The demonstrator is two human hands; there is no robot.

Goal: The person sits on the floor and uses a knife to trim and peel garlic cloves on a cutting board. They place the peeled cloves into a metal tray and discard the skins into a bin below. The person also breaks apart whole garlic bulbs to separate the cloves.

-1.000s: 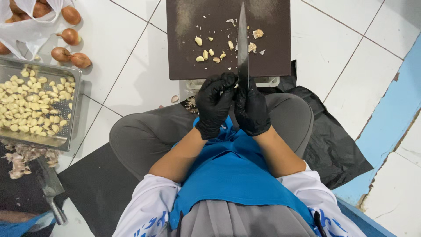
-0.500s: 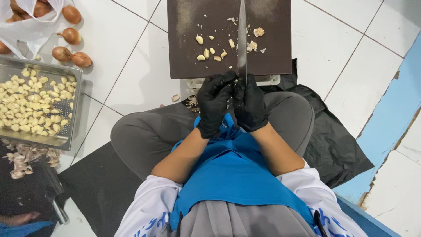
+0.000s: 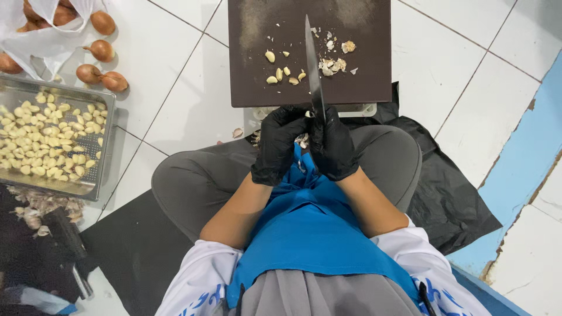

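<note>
Both my hands wear black gloves and meet above my lap. My right hand [image 3: 333,146] grips the handle of a long knife [image 3: 314,70] whose blade points away over a dark brown cutting board [image 3: 363,76]. My left hand [image 3: 278,146] pinches a small garlic piece [image 3: 302,140] against the knife's base. Several peeled garlic cloves [image 3: 280,73] and bits of skin [image 3: 333,63] lie on the board.
A metal tray [image 3: 88,190] of peeled garlic cloves sits at left. Shallots [image 3: 96,70] and a white plastic bag [image 3: 47,41] lie at the top left. Garlic skins [image 3: 35,208] and a dark cleaver [image 3: 67,243] rest on black plastic sheeting [image 3: 445,199] on the white tiled floor.
Both hands have stayed together over my lap. The knife has shifted only slightly, its blade still pointing out over the board.
</note>
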